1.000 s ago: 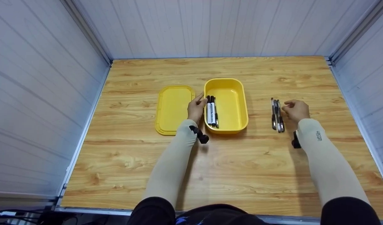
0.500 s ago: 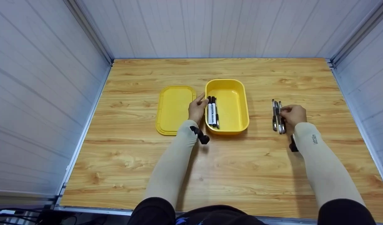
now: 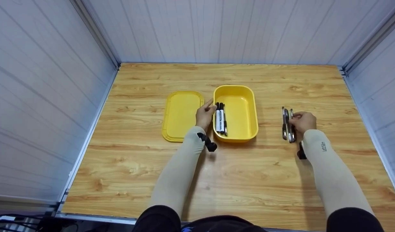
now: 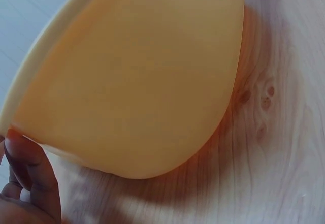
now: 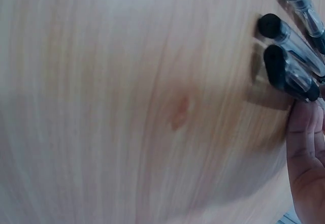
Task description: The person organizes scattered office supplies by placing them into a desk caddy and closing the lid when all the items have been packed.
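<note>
A yellow plastic box (image 3: 240,112) stands mid-table. Inside, against its left wall, lie two white markers (image 3: 220,122) with black caps and a slim pen (image 3: 225,125). My left hand (image 3: 203,118) pinches the box's left rim; the left wrist view shows a fingertip (image 4: 23,148) right at the edge. To the right, three clear gel pens with black grips and caps lie side by side. The fingers of my right hand (image 3: 305,122) pinch the rightmost gel pen (image 3: 292,129), whose capped end (image 5: 289,74) shows in the right wrist view. The other pens (image 3: 284,125) lie just left.
The yellow lid (image 3: 181,116) lies flat on the wooden table (image 3: 249,180), left of the box and partly behind my left hand. Pale panel walls (image 3: 197,32) enclose the table at the back and both sides. Cables (image 3: 20,222) show below the front left corner.
My right hand has moved slightly left and down onto the gel pens, and its fingers have taken hold of the rightmost one. The left hand keeps its place at the box rim.
</note>
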Demonstrator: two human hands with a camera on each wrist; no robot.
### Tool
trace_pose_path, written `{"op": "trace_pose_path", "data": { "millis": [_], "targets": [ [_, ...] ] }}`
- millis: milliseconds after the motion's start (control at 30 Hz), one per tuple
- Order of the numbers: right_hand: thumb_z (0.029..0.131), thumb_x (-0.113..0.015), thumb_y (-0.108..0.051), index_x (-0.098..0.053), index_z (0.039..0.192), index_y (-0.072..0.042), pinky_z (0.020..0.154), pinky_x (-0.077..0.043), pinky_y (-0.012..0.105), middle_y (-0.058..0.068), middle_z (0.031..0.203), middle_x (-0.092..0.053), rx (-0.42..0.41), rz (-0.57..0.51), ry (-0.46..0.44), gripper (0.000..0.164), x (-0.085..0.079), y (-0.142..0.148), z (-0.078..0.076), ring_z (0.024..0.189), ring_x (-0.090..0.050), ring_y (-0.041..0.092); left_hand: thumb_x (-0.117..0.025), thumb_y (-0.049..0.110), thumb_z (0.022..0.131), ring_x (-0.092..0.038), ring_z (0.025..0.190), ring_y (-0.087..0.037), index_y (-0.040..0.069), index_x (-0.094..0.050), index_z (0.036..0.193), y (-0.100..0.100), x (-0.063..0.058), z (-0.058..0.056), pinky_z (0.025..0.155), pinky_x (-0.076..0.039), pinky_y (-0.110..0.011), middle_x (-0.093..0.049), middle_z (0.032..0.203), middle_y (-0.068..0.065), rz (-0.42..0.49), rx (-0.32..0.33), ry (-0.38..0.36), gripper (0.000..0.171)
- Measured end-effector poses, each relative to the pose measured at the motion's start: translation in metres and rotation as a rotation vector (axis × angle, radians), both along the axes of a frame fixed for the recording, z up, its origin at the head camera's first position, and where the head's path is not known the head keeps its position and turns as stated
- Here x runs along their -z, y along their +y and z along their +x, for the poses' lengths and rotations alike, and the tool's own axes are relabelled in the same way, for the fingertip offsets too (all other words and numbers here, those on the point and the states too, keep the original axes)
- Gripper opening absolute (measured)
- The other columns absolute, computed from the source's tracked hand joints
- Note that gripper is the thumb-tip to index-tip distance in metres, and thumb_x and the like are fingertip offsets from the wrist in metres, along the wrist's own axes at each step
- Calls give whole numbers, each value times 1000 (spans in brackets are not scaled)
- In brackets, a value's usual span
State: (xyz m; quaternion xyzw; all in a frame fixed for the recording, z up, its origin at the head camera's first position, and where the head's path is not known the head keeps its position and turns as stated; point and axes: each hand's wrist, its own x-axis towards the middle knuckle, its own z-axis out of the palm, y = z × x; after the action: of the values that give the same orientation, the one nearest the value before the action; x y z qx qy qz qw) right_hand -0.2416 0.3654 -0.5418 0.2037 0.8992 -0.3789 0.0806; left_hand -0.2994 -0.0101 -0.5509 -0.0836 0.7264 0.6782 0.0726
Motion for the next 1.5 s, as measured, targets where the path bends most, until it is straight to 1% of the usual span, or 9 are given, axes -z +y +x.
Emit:
{"op": "trace_pose_path", "data": {
  "millis": [333, 467, 600, 767, 900, 1033, 1133, 1300, 1500],
  "targets": [
    [89, -64, -20, -48, 143, 1, 75, -51, 25, 28, 130, -59, 34, -30, 3, 61, 2, 7, -1, 108, -61, 33, -62, 20, 98, -62, 105, -19, 21, -57, 140, 2, 0, 0, 94, -49, -32, -68, 113, -8, 2, 5, -21, 43],
    [89, -63, -19, -48, 145, -2, 68, -51, 21, 27, 130, -59, 68, -56, 25, 60, -3, 6, -2, 91, -64, 18, -63, 19, 97, -62, 97, -17, 20, -58, 139, 2, 1, 0, 87, -50, -29, -69, 107, -10, -13, 0, 0, 42],
    [88, -61, -19, -48, 145, -5, 63, -48, 18, 24, 128, -59, 95, -76, 29, 60, -9, 4, -1, 75, -58, 4, -64, 19, 97, -61, 91, -16, 18, -59, 139, 2, 1, 0, 81, -50, -26, -70, 106, -12, -32, -4, 28, 42],
    [90, -60, -21, -48, 146, -8, 69, -48, 22, 19, 127, -57, 102, -84, 24, 58, -15, 0, -2, 83, -57, 10, -63, 19, 97, -62, 96, -16, 18, -58, 139, 2, 0, 0, 84, -51, -26, -70, 112, -12, -23, -3, 20, 42],
    [91, -60, -21, -48, 146, -8, 75, -48, 26, 19, 128, -57, 94, -73, 43, 58, -21, -4, -4, 91, -57, 16, -63, 20, 97, -63, 100, -19, 19, -59, 139, 2, 0, -1, 87, -51, -29, -69, 113, -13, -12, 1, 15, 42],
    [92, -60, -22, -48, 146, -9, 75, -47, 25, 18, 128, -56, 84, -67, 60, 57, -27, -8, -6, 92, -55, 16, -63, 18, 97, -63, 98, -18, 20, -60, 138, 1, 1, -1, 89, -51, -28, -70, 109, -10, -15, 0, 11, 41],
    [92, -61, -21, -50, 145, -8, 72, -47, 23, 13, 121, -56, 94, -84, 73, 55, -30, -12, -8, 89, -53, 13, -63, 17, 97, -62, 93, -15, 19, -61, 137, 0, 1, 0, 85, -51, -26, -71, 103, -7, -18, -8, 8, 40],
    [93, -63, -22, -50, 145, -11, 74, -47, 22, 0, 115, -51, 148, -196, 92, 55, -36, -18, -12, 92, -51, 11, -64, 18, 97, -61, 91, -15, 20, -60, 138, 0, 0, 0, 83, -50, -26, -70, 102, -10, -7, -15, 7, 41],
    [93, -62, -25, -52, 144, -14, 77, -47, 23, -4, 115, -51, 200, -278, 100, 54, -42, -25, -16, 97, -50, 13, -63, 19, 97, -60, 92, -14, 19, -58, 140, 0, 1, 0, 80, -49, -24, -69, 108, -12, -20, -3, 14, 42]
  ]
}}
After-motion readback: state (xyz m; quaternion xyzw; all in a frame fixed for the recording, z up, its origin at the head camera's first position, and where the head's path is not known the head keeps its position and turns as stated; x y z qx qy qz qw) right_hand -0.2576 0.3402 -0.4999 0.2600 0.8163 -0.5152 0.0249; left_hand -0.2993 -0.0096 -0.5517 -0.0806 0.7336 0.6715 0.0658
